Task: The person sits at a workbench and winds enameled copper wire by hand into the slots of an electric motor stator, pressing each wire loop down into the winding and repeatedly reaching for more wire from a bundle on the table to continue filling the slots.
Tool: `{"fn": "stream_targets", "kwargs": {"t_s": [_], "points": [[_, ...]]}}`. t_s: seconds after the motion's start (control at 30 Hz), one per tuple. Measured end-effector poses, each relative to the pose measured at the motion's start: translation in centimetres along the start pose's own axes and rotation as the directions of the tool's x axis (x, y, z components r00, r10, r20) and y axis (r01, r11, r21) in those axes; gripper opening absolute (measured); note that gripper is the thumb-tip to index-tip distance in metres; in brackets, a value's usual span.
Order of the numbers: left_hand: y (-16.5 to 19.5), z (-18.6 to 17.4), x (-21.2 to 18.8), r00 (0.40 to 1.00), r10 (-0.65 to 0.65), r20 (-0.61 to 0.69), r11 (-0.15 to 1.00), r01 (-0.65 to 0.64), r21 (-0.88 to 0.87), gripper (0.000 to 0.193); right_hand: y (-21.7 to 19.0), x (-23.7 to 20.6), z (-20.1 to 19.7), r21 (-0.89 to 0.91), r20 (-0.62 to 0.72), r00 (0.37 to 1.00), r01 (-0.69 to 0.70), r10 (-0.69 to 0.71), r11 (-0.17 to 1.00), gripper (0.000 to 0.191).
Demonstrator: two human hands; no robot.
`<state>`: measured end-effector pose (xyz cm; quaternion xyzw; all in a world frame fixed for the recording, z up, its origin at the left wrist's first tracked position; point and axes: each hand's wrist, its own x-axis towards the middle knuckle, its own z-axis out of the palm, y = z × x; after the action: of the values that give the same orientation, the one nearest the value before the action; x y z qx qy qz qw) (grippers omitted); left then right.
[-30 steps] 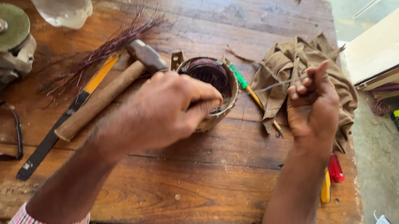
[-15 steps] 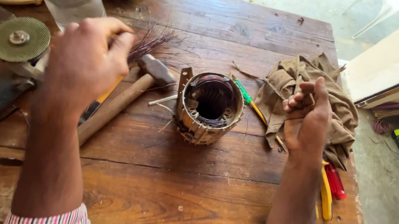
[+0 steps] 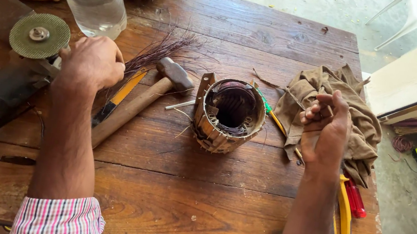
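Left hand: your left hand (image 3: 92,61) has come off the stator (image 3: 230,115) and now sits closed, knuckles up, by the bundle of pulled copper wire (image 3: 161,50) — whether it grips strands, you cannot tell.
Right hand: your right hand (image 3: 325,128) stays raised over the rag (image 3: 344,105), fingers curled shut on nothing visible.
Stator: stands free mid-surface (image 3: 165,202), beside the hammer (image 3: 137,105) — no hand steadies it now.

workshop | worn wooden bench (image 3: 165,202) | hammer (image 3: 140,103) | angle grinder (image 3: 16,70) | stator (image 3: 230,115)
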<state>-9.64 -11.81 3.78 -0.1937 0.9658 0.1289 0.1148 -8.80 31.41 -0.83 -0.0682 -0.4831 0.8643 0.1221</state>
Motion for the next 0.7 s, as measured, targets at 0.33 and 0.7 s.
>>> {"fn": "stream_targets", "kwargs": {"t_s": [0.33, 0.7], "points": [[1.6, -2.4, -3.3, 0.951, 0.295, 0.090, 0.956, -0.293, -0.030, 0.045, 0.2, -0.3, 0.5, -0.032, -0.010, 1.000, 0.000, -0.001, 0.999, 0.026], [11.7, 1.5, -9.6, 0.473, 0.881, 0.034, 0.472, -0.868, -0.158, 0.020, 1.9, -1.9, 3.4, -0.565, 0.107, 0.964, 0.261, -0.244, 0.783, 0.018]]}}
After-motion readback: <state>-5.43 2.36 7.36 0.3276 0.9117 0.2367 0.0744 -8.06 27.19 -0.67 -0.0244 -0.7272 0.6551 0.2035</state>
